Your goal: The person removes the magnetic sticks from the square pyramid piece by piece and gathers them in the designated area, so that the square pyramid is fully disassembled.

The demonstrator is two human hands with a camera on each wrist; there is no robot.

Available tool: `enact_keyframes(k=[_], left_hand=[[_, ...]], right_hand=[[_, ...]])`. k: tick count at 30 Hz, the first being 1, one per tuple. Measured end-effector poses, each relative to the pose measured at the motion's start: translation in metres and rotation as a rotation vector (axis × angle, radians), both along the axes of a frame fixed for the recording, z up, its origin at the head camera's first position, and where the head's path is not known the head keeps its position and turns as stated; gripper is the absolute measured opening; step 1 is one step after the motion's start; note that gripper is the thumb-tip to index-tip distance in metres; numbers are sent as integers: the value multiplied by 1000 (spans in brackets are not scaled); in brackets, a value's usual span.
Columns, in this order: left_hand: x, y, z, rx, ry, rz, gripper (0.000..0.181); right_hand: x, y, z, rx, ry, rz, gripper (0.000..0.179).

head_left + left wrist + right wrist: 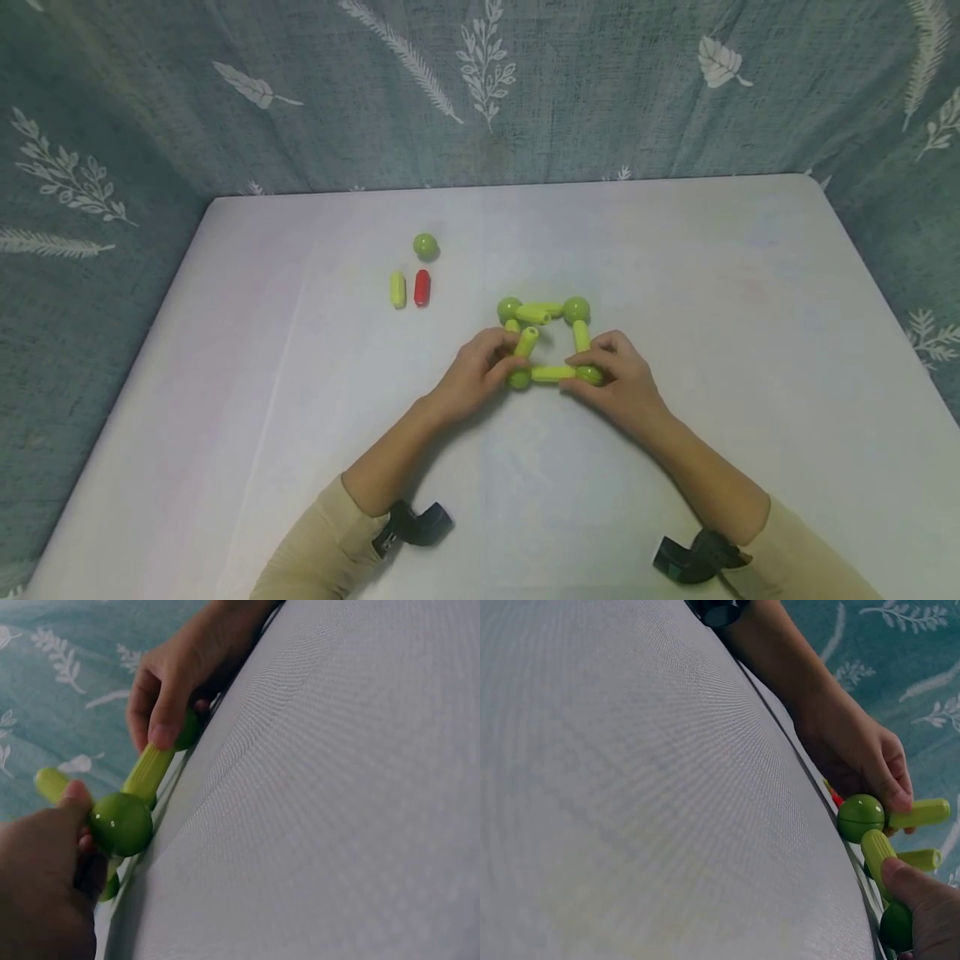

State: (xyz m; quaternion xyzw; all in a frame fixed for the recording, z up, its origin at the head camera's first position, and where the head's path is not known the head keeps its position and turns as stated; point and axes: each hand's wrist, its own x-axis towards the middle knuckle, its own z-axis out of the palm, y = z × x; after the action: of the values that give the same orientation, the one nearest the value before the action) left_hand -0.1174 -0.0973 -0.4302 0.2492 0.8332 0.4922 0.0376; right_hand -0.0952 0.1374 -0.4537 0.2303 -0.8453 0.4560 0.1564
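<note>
A square frame of light-green rods and darker green balls lies on the table, a ball at each corner. My left hand (480,371) pinches an upright light-green rod (527,341) that rises from the near-left ball (121,824). At the near-right corner my right hand (618,379) grips the ball (589,376) and the end of the near rod (552,374). A second upright rod (533,316) stands on the far-left ball (509,311). The far-right ball (577,309) has no upright rod. Part of the left side rod is hidden behind my left fingers.
Farther back on the left lie a loose green ball (425,246), a light-green rod (397,290) and a red rod (422,288). The white table (720,275) ends at a patterned blue-green cloth (585,100) along its back and sides.
</note>
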Motion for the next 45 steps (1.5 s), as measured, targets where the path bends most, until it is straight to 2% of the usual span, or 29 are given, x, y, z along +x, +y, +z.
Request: enact_keyframes(k=[4,7,9,12,16,19,26,29,34,37,41,43,45], left_hand=[[-4,-2,2,119,-125,186,21],[-8,-6,5,186,-94,276,23],[-11,-8,6,204,-60,296,24],[-16,-12,7,215,-15,289,23],[-24,-22,8,227,2,291,22],[-27,-36,11,229,14,324,22],[-12,-69,44,169,62,468,27],[-14,-85,39,169,72,521,28],[-27,-114,12,223,33,586,31],[-33,-124,1,162,16,667,31],[-37,-130,-5,62,-46,799,34],[-38,-132,-6,17,-81,836,36],[-40,-132,-6,-28,-96,846,36]], right_hand=[[1,-1,1,-9,-28,-2,32],[2,-1,2,-11,-39,-8,32],[2,-1,2,-8,-39,-10,32],[2,1,2,-1,-31,-15,34],[3,3,1,4,-29,-19,35],[4,5,0,3,-44,-15,36],[5,8,-1,0,-52,-5,37],[4,8,1,-5,-52,0,37],[3,8,2,-3,-73,3,37],[2,7,4,-3,-83,2,37],[2,6,4,-10,-106,1,37],[2,5,5,-13,-121,2,37],[1,6,5,-15,-136,2,37]])
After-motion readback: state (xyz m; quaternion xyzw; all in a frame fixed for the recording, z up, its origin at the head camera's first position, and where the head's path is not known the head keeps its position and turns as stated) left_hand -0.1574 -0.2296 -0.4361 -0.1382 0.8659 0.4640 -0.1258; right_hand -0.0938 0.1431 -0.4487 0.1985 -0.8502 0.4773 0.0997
